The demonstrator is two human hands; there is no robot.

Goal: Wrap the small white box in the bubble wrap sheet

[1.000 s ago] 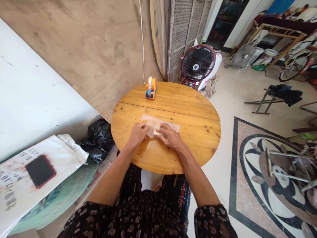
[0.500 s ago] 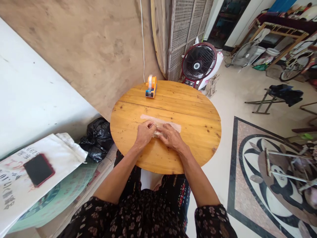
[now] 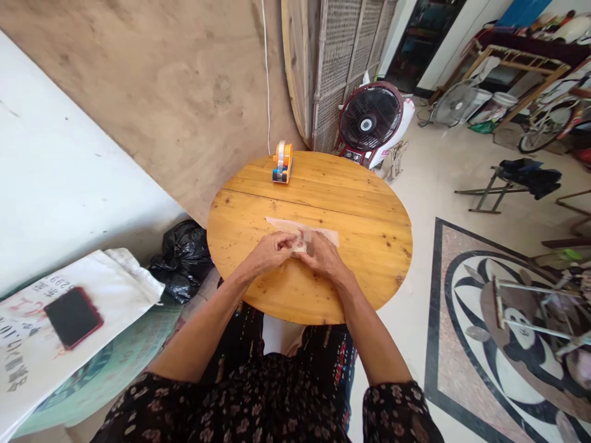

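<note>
Both sets of fingers pinch the near edge of the bag (image 3: 302,231), left hand (image 3: 270,252) meeting right hand (image 3: 323,257) mid-tabletop (image 3: 369,258). Thin, limp, slippery film, I'd say; best gripped at the edge. Beyond the fingers stands a tape dispenser (image 3: 282,163).

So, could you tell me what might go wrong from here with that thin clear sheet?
1. Both hands, left hand and right hand, pinch the clear sheet at one small spot; it may crease or tear.
2. The tape dispenser sits near the round table's far edge; a nudge might tip it off.
</note>
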